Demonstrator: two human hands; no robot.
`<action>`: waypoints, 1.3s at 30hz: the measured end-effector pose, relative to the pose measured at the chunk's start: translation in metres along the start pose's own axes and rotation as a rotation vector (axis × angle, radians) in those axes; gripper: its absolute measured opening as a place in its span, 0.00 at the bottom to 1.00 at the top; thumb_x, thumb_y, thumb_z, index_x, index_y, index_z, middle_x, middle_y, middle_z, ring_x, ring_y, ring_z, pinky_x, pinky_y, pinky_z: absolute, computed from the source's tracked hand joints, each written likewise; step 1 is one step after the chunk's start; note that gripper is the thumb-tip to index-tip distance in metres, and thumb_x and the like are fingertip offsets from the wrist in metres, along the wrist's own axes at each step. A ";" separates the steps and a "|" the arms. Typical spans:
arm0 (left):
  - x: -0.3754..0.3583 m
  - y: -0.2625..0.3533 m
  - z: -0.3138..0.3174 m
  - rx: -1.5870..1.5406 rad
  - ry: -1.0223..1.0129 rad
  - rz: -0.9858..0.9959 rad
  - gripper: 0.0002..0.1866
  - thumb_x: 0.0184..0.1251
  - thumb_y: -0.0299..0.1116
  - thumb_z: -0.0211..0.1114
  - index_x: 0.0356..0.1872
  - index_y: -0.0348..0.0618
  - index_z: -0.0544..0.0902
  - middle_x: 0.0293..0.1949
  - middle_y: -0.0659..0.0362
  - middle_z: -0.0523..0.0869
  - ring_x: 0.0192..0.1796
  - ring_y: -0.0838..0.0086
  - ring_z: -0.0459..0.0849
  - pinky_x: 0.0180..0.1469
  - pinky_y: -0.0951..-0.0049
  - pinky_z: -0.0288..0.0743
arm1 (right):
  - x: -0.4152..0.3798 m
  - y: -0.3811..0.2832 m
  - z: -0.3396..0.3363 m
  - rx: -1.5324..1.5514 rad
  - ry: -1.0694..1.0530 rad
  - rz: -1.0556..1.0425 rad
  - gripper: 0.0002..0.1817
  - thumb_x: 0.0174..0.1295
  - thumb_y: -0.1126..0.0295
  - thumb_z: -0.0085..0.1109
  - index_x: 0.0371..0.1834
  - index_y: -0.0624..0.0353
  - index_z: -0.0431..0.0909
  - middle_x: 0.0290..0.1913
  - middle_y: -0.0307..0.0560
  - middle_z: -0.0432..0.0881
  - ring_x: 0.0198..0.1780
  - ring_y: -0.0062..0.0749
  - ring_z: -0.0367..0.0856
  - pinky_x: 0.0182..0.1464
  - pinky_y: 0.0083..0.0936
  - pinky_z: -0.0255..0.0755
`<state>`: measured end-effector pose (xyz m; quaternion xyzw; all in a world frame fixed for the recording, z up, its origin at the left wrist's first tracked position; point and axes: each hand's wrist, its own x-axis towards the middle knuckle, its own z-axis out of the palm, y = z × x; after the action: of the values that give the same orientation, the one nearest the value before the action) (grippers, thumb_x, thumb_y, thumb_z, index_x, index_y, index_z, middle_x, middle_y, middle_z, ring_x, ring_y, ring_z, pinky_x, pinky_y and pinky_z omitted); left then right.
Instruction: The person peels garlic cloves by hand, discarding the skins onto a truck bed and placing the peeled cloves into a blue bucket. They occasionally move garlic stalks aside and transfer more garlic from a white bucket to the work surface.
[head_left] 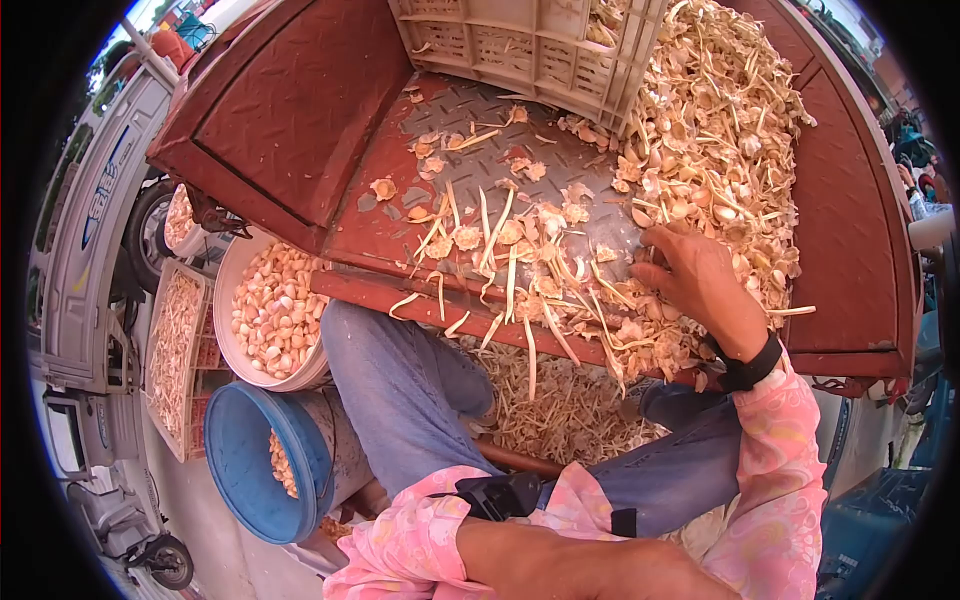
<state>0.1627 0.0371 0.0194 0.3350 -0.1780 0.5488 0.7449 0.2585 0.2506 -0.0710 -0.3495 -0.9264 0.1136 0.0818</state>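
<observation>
My right hand (700, 280), with a black band at the wrist, reaches to the near-left side of a heap of garlic cloves and dry skins (715, 130). Its fingers are bent and a gap shows between thumb and forefinger; I see nothing gripped there. The fingertips are by the pile's edge, over the metal truck bed (560, 170). Left of the hand, garlic stalks (490, 235) and broken skins lie scattered, some over the front edge. My left forearm (590, 565) crosses the bottom of the view, and its hand is out of frame.
A cream plastic crate (530, 50) stands tilted on the bed beside the heap. To the left are a white bucket of cloves (275, 310), a blue bucket (250, 460) lying tilted with some cloves, and a crate of garlic bits (180, 350). Stalks and skins cover the ground between my legs.
</observation>
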 end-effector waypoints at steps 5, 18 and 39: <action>0.000 0.009 0.004 0.001 0.040 -0.023 0.13 0.69 0.28 0.55 0.47 0.27 0.79 0.45 0.44 0.82 0.48 0.60 0.82 0.49 0.69 0.74 | 0.003 -0.007 0.005 -0.006 0.004 -0.053 0.12 0.55 0.65 0.60 0.39 0.60 0.75 0.33 0.53 0.80 0.35 0.50 0.80 0.35 0.39 0.71; -0.213 0.212 -0.050 1.769 1.852 0.162 0.21 0.68 0.32 0.55 0.59 0.34 0.71 0.51 0.54 0.78 0.48 0.76 0.76 0.47 0.77 0.72 | -0.005 -0.026 -0.005 0.573 -0.022 -0.036 0.14 0.57 0.76 0.58 0.47 0.63 0.71 0.32 0.48 0.79 0.27 0.31 0.76 0.29 0.25 0.69; -0.442 0.076 0.180 1.499 2.733 -0.911 0.18 0.62 0.39 0.59 0.44 0.35 0.79 0.34 0.51 0.81 0.33 0.67 0.79 0.36 0.71 0.72 | -0.039 -0.065 0.021 0.515 -0.189 -0.452 0.07 0.61 0.76 0.53 0.40 0.66 0.75 0.36 0.51 0.79 0.35 0.39 0.79 0.39 0.27 0.71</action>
<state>-0.0374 -0.3832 -0.1088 0.0857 -0.9822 -0.1259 -0.1096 0.2419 0.1741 -0.0769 -0.0914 -0.9249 0.3542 0.1041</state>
